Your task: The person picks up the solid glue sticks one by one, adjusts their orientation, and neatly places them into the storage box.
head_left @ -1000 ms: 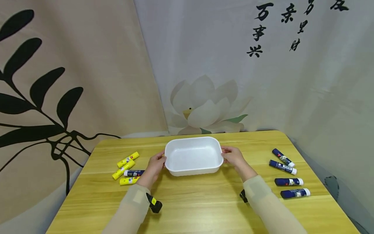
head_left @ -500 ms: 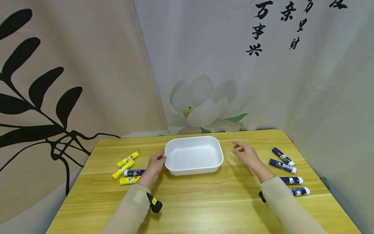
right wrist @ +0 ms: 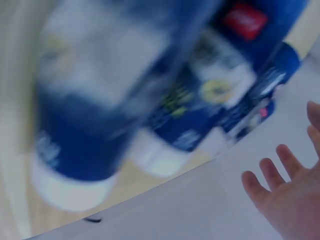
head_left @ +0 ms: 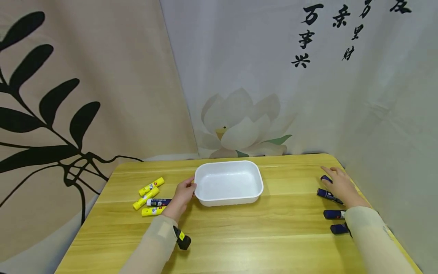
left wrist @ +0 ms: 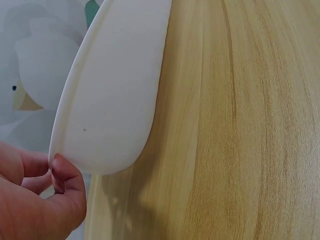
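Observation:
A white plastic tray point(head_left: 228, 182) stands on the wooden table. My left hand point(head_left: 183, 196) pinches its left rim between thumb and fingers; the left wrist view shows this grip on the tray wall point(left wrist: 112, 95). Over at the right, my right hand point(head_left: 343, 188) hovers above the dark blue glue sticks with its fingers spread. It partly covers the farthest glue stick point(head_left: 326, 178) and the one below it point(head_left: 328, 195). In the right wrist view the open hand point(right wrist: 295, 195) is apart from the blurred glue sticks point(right wrist: 85, 140).
Left of the tray lie yellow glue sticks point(head_left: 151, 186) and one dark blue glue stick point(head_left: 159, 202), partly behind the left arm. Two more blue ones point(head_left: 332, 214) lie nearer the right sleeve. A printed curtain point(head_left: 239, 76) hangs behind the table point(head_left: 246, 239).
My right hand has let go of the tray's right rim and moved right, over the blue glue sticks. The left hand keeps its hold on the tray, which stays in place.

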`<state>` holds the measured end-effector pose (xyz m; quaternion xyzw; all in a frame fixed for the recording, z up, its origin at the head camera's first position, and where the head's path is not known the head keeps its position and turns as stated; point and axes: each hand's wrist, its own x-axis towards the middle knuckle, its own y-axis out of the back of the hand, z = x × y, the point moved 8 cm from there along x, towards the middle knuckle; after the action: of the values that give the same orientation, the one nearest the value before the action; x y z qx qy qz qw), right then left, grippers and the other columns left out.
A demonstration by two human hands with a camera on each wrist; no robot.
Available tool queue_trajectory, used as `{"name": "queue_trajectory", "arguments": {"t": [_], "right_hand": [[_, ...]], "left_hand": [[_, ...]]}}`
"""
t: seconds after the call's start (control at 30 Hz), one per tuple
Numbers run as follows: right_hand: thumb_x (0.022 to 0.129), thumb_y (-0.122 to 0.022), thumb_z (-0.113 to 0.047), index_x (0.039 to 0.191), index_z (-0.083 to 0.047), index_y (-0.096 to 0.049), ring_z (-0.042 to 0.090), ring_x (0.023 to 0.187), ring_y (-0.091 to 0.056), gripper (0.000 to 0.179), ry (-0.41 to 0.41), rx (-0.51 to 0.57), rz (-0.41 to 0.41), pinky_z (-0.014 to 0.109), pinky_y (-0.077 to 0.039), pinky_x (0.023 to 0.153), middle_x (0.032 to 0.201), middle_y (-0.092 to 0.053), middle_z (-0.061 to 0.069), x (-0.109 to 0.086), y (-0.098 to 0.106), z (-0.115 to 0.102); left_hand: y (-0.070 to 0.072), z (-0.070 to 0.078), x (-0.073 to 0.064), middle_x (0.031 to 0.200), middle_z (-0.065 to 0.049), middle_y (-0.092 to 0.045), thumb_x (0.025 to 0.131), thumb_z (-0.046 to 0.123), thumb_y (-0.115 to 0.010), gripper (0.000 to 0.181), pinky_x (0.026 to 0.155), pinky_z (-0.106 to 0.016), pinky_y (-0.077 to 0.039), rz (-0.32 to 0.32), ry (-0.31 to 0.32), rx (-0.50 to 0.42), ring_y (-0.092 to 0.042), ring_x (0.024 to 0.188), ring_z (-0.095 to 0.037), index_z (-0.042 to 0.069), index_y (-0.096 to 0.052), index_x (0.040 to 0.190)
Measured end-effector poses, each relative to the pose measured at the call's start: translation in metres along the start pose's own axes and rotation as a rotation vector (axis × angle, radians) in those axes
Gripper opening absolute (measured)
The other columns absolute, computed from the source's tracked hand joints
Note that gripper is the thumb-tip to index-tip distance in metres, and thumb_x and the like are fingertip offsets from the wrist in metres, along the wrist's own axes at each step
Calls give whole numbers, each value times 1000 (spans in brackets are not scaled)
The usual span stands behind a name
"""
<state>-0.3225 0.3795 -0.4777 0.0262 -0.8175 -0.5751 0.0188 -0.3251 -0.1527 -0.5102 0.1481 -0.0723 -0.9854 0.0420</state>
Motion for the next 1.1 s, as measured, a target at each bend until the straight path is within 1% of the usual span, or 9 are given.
{"name": "queue_trajectory", "arguments": {"t": [0.13,0.2,0.33,0.5,0.7,0.83,0.93,1.0,1.1], "right_hand": [[97,-50,-21,149,-7,-23,65,118,-23,59,-25,-46,-76,73,-29,90,136,-25,41,-2,-10,21],[96,-49,-14,147,-3,-26,64,114,-30,56,-29,-64,-98,70,-34,87,131,-29,43,-2,-13,26],[93,-46,-2,143,2,-29,53,90,-51,53,-52,-57,-147,49,-46,67,124,-32,48,-2,-17,32],[89,-43,5,143,2,-27,34,69,-54,57,-84,-36,-196,34,-39,55,123,-30,50,0,-21,36],[87,-47,6,146,-1,-24,36,71,-56,63,-99,-49,-175,35,-40,54,126,-29,47,1,-22,38],[89,-50,3,148,-6,-22,51,87,-54,66,-90,-80,-108,48,-47,62,127,-31,44,2,-16,36],[90,-51,1,150,-9,-19,59,99,-46,69,-49,-85,-50,60,-44,72,128,-32,43,5,-7,28],[91,-51,0,152,-13,-14,58,99,-45,73,-32,-67,-37,58,-44,70,127,-32,43,6,-3,20],[91,-52,1,153,-16,-11,45,84,-54,76,3,-46,-6,44,-45,60,122,-36,41,8,4,4]], "left_hand": [[-1,-2,1,104,-11,-48,99,9,-45,42,72,-29,-43,1,-1,11,-45,75,-15,6,-45,140],[-1,-2,1,104,-11,-48,99,9,-45,42,71,-28,-43,0,-2,12,-45,74,-14,7,-45,140],[-1,-2,1,102,-10,-47,99,9,-45,42,70,-28,-42,-6,-4,4,-45,72,-14,7,-44,141],[-1,-3,3,101,-9,-47,99,9,-45,43,72,-31,-42,-5,3,-8,-45,73,-15,8,-44,141],[-2,-2,2,103,-10,-47,99,10,-45,42,74,-31,-43,-13,6,4,-45,74,-14,9,-45,141],[-2,-2,2,103,-10,-47,99,10,-45,42,72,-31,-43,-18,3,-3,-45,72,-14,9,-45,141],[-1,-3,3,102,-10,-47,99,9,-45,42,72,-31,-43,-12,2,-7,-45,72,-14,9,-44,141],[0,-3,4,101,-9,-47,99,9,-45,42,71,-30,-43,-10,-2,-8,-45,72,-15,7,-44,141],[0,-4,4,100,-8,-46,98,8,-46,43,70,-29,-42,-8,-3,-6,-45,72,-15,7,-44,141]]}}
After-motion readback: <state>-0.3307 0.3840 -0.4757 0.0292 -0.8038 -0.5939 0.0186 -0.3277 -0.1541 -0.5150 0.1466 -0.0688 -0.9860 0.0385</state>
